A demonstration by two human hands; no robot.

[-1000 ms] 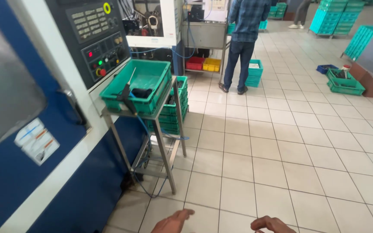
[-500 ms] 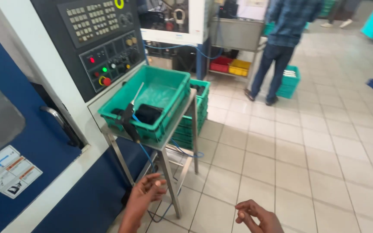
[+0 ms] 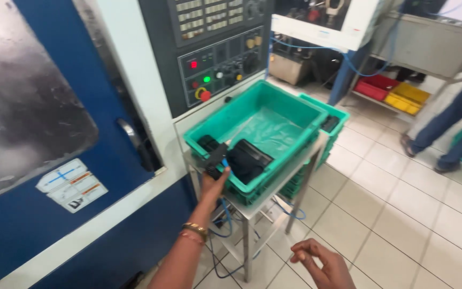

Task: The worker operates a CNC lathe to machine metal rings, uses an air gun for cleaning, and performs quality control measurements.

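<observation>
My left hand (image 3: pixel 213 183) reaches up to the near corner of a green plastic crate (image 3: pixel 295 107) and closes around a black tool (image 3: pixel 216 157) hanging on the crate's rim; a bit of blue shows beside it. A gold bangle sits on that wrist. Inside the crate lie a dark folded object (image 3: pixel 248 159) and a clear plastic liner. My right hand (image 3: pixel 322 263) hovers low over the floor tiles, fingers loosely apart, holding nothing.
The crate rests on a metal stand (image 3: pixel 295 176) with blue hoses under it, against a blue-and-white machine with a control panel (image 3: pixel 220 59) and door handle (image 3: pixel 135 142). A second green crate (image 3: pixel 330 120) sits behind. A person's legs (image 3: pixel 455 128) stand at right near red and yellow bins (image 3: pixel 397 88).
I have moved closer to the machine and stand. My left hand rose from low in view up to the crate's corner and took hold of the black tool. My right hand stayed low.
</observation>
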